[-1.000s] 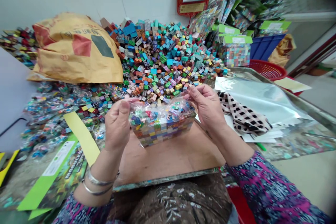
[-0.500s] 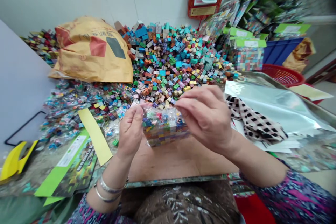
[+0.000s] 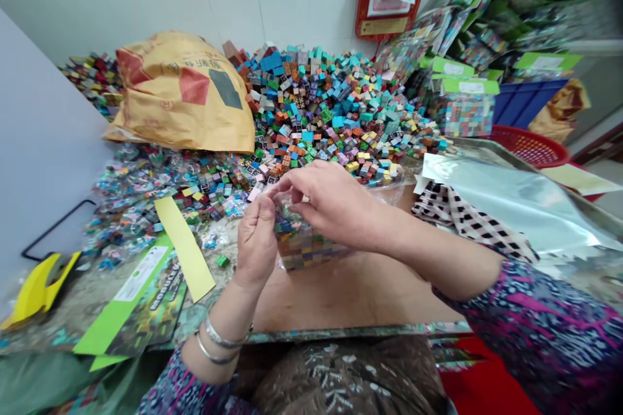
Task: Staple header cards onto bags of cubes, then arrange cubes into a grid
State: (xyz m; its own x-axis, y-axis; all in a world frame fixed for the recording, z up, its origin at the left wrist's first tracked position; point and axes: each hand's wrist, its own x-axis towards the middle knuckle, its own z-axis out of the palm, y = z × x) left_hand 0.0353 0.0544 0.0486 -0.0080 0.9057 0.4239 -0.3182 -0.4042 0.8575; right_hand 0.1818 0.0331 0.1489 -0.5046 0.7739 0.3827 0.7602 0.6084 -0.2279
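Observation:
A clear plastic bag (image 3: 311, 251) filled with small multicoloured toy blocks stands over the brown board. My left hand (image 3: 257, 237) pinches its upper left edge between thumb and fingers. My right hand (image 3: 326, 198) reaches across the top of the bag, its bent fingertips meeting my left thumb at the same edge. Loose film sticks out behind my right wrist. Part of the bag's top and some of its contents are hidden under my right hand.
Loose toy blocks (image 3: 335, 117) are heaped against the wall, beside a yellow sack (image 3: 185, 97). Small packets (image 3: 141, 188), a yellow strip (image 3: 187, 253) and a green header card (image 3: 131, 298) lie left. Silvery sheets (image 3: 511, 201), a checked cloth (image 3: 467, 220) and a red basket (image 3: 530, 144) are right.
My right hand has moved left along the top of the bag, from its right side to my left thumb. My left hand keeps its pinch. The view has shifted slightly.

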